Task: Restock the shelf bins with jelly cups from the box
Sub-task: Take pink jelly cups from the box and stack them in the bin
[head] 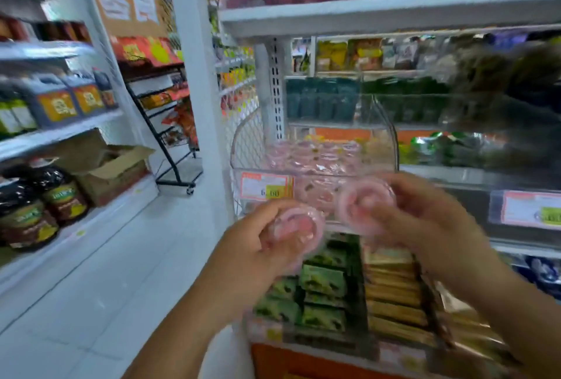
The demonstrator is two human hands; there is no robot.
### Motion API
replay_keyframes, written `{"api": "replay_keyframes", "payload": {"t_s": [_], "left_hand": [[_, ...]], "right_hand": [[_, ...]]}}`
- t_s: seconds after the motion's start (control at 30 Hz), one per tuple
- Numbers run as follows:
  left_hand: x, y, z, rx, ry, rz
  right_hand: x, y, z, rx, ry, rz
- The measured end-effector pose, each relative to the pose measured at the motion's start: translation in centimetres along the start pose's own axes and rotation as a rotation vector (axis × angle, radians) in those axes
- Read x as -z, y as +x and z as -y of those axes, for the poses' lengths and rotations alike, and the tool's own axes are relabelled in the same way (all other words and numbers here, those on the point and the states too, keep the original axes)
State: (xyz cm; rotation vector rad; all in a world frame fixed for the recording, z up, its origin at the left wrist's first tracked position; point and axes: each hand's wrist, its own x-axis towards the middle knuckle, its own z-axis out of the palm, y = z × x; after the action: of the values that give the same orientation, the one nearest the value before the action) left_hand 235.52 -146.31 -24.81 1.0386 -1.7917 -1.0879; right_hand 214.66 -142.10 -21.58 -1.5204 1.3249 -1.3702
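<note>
The frame is blurred by motion. My left hand (pixel 261 242) grips a pink jelly cup (pixel 299 224), just below and in front of a clear shelf bin (pixel 243 163). My right hand (pixel 425 214) holds a second pink jelly cup (pixel 364 201) against the bin's front wall. Inside the bin lies a heap of several pink jelly cups (pixel 315 157). A price tag (pixel 267 186) is stuck on the bin's front. The supply box is out of view.
Shelves of packaged goods run above, right and below the bin; green packs (pixel 321 281) and yellow packs (pixel 391 287) lie underneath my hands. On the left are dark bottles (pixel 39 202), a cardboard box (pixel 112 172), a black wire rack (pixel 170 142) and white floor (pixel 106 287).
</note>
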Motion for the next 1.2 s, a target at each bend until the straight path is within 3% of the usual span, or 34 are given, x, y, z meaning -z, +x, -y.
{"api": "replay_keyframes", "payload": {"t_s": [0.07, 0.13, 0.3, 0.43, 0.7, 0.87, 1.0, 1.2], "left_hand": [[2.6, 1.2, -1.5, -0.042, 0.049, -0.094], [4.8, 2.2, -2.1, -0.066, 0.101, -0.181], [8.3, 3.7, -1.8, -0.08, 0.15, -0.245], [9.7, 4.1, -1.2, -0.054, 0.16, -0.223], [10.2, 5.8, -0.2, -0.059, 0.158, -0.225], [9.7, 6.4, -0.1, -0.054, 0.113, -0.232], [10.0, 6.4, 0.1, -0.049, 0.12, -0.23], [10.3, 6.4, 0.3, -0.047, 0.132, -0.246]], "right_hand": [[-0.4, 4.1, 3.4, 0.17, -0.17, -0.008], [-1.2, 9.1, 5.1, 0.19, -0.392, 0.032], [-5.5, 20.0, 3.1, -0.139, -0.793, 0.371], [-8.7, 22.7, 0.8, -0.385, -0.657, 0.6], [-10.8, 24.1, 0.1, -0.528, -0.671, 0.882], [-9.1, 25.3, 0.0, -0.588, -0.585, 0.853], [-6.5, 26.0, 0.6, -0.604, -0.458, 0.973], [-5.8, 25.8, -0.1, -0.592, -0.482, 0.935]]}}
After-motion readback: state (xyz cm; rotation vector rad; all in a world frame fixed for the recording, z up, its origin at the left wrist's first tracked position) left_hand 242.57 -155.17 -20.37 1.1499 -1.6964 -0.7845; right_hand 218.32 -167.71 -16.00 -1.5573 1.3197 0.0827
